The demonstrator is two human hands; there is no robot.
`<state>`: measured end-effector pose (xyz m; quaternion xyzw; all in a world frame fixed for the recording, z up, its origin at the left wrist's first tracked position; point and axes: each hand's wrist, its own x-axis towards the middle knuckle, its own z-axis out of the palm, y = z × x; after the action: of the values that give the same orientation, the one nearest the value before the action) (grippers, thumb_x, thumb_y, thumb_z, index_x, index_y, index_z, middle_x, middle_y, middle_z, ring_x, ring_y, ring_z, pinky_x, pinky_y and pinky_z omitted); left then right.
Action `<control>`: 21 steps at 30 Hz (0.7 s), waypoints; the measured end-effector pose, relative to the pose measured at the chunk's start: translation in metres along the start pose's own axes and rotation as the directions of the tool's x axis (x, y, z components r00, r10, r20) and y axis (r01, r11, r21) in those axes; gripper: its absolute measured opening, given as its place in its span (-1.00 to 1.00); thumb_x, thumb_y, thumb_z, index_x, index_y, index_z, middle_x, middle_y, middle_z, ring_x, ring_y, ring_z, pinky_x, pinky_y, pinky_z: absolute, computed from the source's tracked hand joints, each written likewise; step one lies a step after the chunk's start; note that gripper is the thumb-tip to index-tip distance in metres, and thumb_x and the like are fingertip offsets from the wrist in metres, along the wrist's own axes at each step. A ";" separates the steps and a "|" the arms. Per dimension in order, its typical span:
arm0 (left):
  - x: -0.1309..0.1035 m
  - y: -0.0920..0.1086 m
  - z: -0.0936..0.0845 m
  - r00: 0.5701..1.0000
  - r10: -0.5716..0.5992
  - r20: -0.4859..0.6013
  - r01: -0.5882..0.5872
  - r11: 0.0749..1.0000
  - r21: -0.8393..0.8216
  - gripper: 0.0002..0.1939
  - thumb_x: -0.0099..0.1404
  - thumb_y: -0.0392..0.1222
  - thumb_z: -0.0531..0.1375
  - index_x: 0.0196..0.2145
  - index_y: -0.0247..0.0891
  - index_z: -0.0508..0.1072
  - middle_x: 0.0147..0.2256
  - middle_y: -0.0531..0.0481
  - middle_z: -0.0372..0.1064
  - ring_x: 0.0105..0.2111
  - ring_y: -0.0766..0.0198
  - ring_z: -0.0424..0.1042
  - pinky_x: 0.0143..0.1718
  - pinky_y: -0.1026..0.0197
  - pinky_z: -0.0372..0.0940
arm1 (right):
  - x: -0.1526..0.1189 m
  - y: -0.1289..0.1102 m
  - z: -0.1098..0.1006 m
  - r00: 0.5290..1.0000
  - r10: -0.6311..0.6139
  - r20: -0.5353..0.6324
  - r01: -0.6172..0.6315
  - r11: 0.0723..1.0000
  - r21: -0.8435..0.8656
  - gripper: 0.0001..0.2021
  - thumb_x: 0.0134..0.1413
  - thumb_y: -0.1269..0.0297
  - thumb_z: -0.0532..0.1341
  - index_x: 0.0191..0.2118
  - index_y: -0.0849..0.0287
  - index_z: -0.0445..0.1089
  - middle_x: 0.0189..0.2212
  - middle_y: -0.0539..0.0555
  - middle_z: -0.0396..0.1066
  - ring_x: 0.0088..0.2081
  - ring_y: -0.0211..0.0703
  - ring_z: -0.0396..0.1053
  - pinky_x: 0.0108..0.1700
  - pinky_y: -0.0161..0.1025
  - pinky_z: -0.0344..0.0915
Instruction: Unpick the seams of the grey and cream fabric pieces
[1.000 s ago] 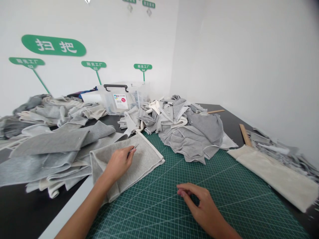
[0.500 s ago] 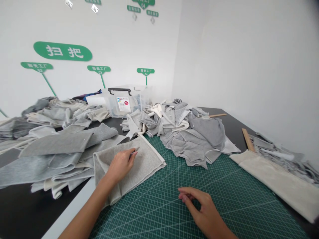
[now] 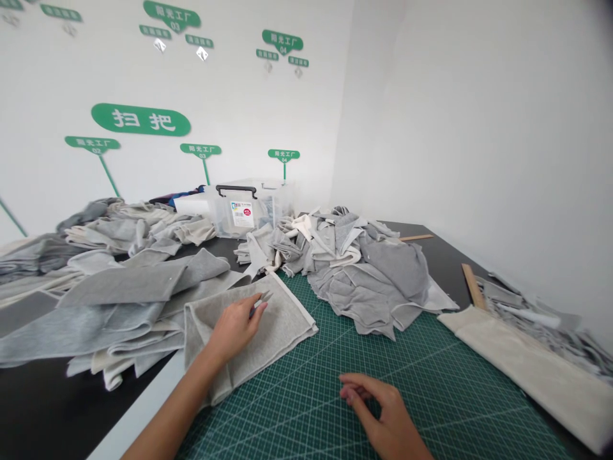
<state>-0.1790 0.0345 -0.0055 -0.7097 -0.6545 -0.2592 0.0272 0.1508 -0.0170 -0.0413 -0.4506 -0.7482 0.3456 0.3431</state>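
Observation:
My left hand (image 3: 239,326) is closed around small metal snips (image 3: 261,300), whose pointed blades stick out past the fingertips. It rests over a folded light-grey cloth (image 3: 282,313) with a pale band along its right edge. This cloth lies partly on the green cutting mat (image 3: 292,390). Over the bare mat to the right, my right hand (image 3: 378,406) is curled, thumb against the fingers, with nothing visible between them.
Grey cloths (image 3: 119,287) are stacked at the left. A heap of crumpled cloths (image 3: 349,255) lies at the mat's back. Behind stands a clear plastic box (image 3: 225,214). At the right are a beige cloth (image 3: 517,358), a wooden strip (image 3: 473,287) and scraps (image 3: 541,313).
The view has tilted up, so the table sits lower in the picture. More of the snips shows in my left hand. My right hand keeps its curled pose over the mat.

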 end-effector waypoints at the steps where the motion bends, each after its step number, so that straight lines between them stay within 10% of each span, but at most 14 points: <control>1: 0.000 0.000 0.000 1.000 -0.003 0.007 0.003 1.000 0.001 -0.56 0.42 -0.01 -0.07 0.05 -0.32 0.39 -0.08 -0.18 0.47 -0.14 0.07 0.47 -0.11 0.11 0.29 | 0.001 0.001 0.000 1.000 0.002 -0.002 -0.002 1.000 0.013 -0.73 0.21 0.14 0.12 -0.11 0.13 0.48 -0.31 0.10 0.54 -0.27 -0.15 0.49 -0.15 -0.25 0.41; 21: -0.002 0.002 -0.004 0.996 -0.021 0.089 0.024 0.999 -0.029 -0.56 0.45 -0.04 -0.11 -0.03 -0.33 0.44 -0.11 -0.21 0.48 -0.12 0.06 0.47 -0.06 0.09 0.29 | 0.031 -0.012 -0.005 0.999 -0.026 0.020 0.024 0.997 0.072 -0.64 0.18 0.01 0.11 -0.11 0.14 0.48 -0.30 0.14 0.54 -0.27 -0.11 0.50 -0.13 -0.23 0.41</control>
<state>-0.1784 0.0312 -0.0021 -0.7135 -0.6589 -0.2375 -0.0155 0.1387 0.0081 -0.0222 -0.4250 -0.7445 0.3726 0.3553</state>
